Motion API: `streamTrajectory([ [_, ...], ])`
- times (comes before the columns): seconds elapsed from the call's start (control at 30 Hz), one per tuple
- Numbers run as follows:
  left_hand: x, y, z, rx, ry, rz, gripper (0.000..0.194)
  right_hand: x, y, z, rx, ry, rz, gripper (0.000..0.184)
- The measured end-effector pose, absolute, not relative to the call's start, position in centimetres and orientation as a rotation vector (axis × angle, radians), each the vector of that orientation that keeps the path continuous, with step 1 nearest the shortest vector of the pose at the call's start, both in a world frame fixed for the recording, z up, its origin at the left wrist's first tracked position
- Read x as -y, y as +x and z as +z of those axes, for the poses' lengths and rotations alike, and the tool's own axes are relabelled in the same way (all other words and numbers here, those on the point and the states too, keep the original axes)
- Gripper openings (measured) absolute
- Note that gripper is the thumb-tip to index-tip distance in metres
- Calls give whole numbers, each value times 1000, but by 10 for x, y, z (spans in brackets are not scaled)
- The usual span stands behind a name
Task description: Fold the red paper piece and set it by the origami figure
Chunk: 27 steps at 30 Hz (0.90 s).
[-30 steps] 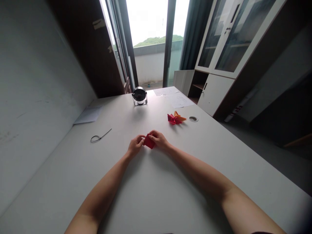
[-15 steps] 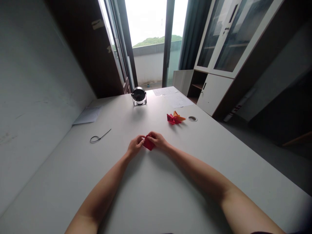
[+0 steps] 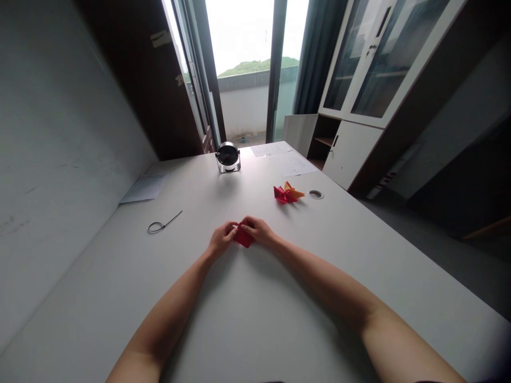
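Note:
A small folded piece of red paper (image 3: 242, 239) lies on the white table (image 3: 247, 314), pinched from both sides. My left hand (image 3: 221, 239) grips its left edge with fingers curled. My right hand (image 3: 259, 231) presses on its upper right part, fingertips closed together on the fold. The two hands nearly touch above the paper. Most of the paper is hidden under the fingers.
Finished red and orange paper figures (image 3: 287, 193) sit further back on the right, next to a round cable hole (image 3: 315, 194). A small desk fan (image 3: 228, 157), loose sheets (image 3: 144, 188), and a black cable tie (image 3: 163, 223) lie around. A cabinet (image 3: 351, 149) stands at right.
The hands and the red paper have hardly moved; only the fingertips have shifted slightly on the fold.

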<state>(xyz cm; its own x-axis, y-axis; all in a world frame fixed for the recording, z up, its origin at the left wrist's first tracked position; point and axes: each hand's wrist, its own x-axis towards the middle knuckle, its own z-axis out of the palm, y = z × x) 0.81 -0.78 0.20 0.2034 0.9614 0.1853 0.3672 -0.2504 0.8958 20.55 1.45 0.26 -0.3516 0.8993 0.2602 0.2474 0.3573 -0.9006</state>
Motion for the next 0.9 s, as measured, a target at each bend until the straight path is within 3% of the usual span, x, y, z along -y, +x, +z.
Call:
streamTrajectory([
  [0.9, 8, 8, 3, -1246, 1752, 1030, 28, -13, 206, 4, 1878, -1003, 960, 18],
])
